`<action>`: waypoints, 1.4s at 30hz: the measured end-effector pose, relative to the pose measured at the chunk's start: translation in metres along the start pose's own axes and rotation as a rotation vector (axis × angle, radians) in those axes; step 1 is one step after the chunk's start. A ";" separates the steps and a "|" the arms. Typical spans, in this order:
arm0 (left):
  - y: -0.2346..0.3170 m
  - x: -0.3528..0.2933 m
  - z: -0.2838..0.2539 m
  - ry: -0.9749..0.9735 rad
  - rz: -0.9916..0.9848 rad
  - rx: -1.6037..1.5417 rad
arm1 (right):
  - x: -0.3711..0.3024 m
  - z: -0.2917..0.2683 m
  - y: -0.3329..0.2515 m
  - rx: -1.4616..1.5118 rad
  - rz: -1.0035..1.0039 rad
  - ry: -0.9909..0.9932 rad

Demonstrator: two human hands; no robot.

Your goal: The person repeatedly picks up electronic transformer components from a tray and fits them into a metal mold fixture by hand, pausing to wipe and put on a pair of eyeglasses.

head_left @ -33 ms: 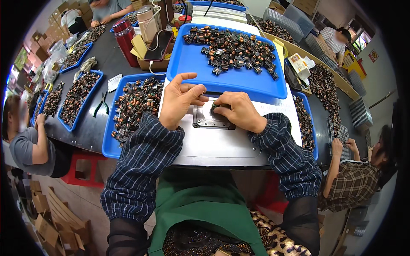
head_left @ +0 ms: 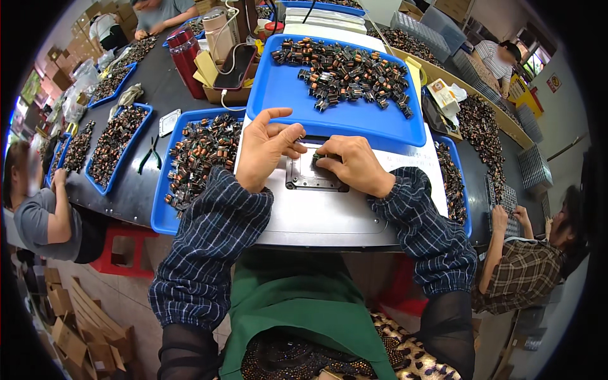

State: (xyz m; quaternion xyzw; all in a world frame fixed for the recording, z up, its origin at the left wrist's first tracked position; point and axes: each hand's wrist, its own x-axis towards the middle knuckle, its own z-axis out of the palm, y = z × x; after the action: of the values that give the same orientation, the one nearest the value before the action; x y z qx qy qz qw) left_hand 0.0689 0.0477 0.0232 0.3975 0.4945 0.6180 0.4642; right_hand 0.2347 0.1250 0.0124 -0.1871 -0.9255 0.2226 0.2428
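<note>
Right hand (head_left: 354,161): thumb and index finger pinched together on a small dark part (head_left: 316,159), the other fingers curled in behind. Part is partly hidden by the fingertips; it sits over the metal fixture (head_left: 316,183), at the fixture's upper right. Whether it touches the fixture, can't tell.

Left hand (head_left: 269,149): over the fixture's left side, index finger raised and bent, gap between its tip and the thumb; remaining fingers bunched behind the thumb. Can't tell if anything is held at the thumb tip.

Fixture is on a silver metal plate (head_left: 316,218), at the middle of the counter's (head_left: 161,85) near edge. Beyond the plate, toward the far side, blue tray (head_left: 278,101) with copper-wound components (head_left: 354,69) heaped along its far and right parts, front left bare. Left tray (head_left: 163,218) and right tray (head_left: 468,215), both blue and full of similar components, flank the plate by the near edge. Green-handled pliers (head_left: 151,156) lie left of the left tray.
</note>
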 end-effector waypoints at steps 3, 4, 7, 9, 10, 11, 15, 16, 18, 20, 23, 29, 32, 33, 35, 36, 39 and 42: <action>-0.005 0.001 -0.005 0.040 0.041 0.071 | -0.001 0.002 0.002 -0.014 -0.042 0.014; -0.007 0.002 -0.005 0.041 0.040 0.069 | -0.002 0.002 0.002 -0.018 -0.066 0.010; -0.009 0.003 -0.005 -0.007 0.034 0.074 | 0.000 0.000 0.002 -0.015 -0.021 -0.026; -0.010 0.002 -0.004 -0.025 0.061 0.060 | 0.000 0.000 0.000 -0.043 -0.036 -0.024; -0.010 0.002 -0.004 -0.024 0.060 0.058 | 0.000 -0.001 -0.001 -0.071 -0.051 -0.019; -0.011 0.001 -0.004 -0.059 0.057 0.088 | 0.000 -0.001 0.000 -0.071 -0.050 -0.020; -0.020 -0.002 0.001 -0.102 0.195 0.409 | 0.005 -0.016 0.005 0.397 0.277 -0.007; -0.020 -0.004 0.005 -0.107 0.247 0.450 | 0.006 -0.028 0.008 0.701 0.556 -0.015; -0.015 -0.008 0.006 -0.144 0.253 0.578 | 0.012 -0.042 0.015 1.196 0.578 0.205; -0.015 -0.008 0.005 -0.174 0.255 0.710 | 0.017 -0.046 0.010 1.292 0.532 0.240; -0.017 -0.006 0.009 -0.238 0.534 0.950 | 0.027 -0.050 0.042 1.007 0.484 0.268; -0.014 -0.006 0.018 -0.290 0.637 1.123 | 0.046 -0.032 0.080 -0.164 0.285 0.295; -0.010 -0.008 0.016 -0.300 0.641 1.155 | 0.049 -0.023 0.071 -0.375 0.203 0.241; -0.011 -0.007 0.016 -0.303 0.640 1.157 | 0.049 -0.024 0.067 -0.366 0.211 0.182; -0.012 -0.004 0.016 -0.313 0.660 1.193 | 0.050 -0.029 0.062 -0.315 0.220 0.107; -0.011 -0.002 0.018 -0.321 0.662 1.193 | 0.049 -0.031 0.063 -0.315 0.226 0.111; -0.007 0.001 0.021 -0.391 0.663 1.215 | 0.051 -0.031 0.068 -0.395 0.312 0.111; -0.008 0.000 0.022 -0.414 0.601 1.224 | 0.050 -0.029 0.076 -0.351 0.338 0.206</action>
State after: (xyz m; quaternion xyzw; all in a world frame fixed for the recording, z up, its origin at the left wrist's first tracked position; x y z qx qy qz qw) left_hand 0.0910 0.0533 0.0198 0.8151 0.5237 0.2425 0.0515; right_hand 0.2281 0.2201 0.0151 -0.3998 -0.8760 0.0755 0.2591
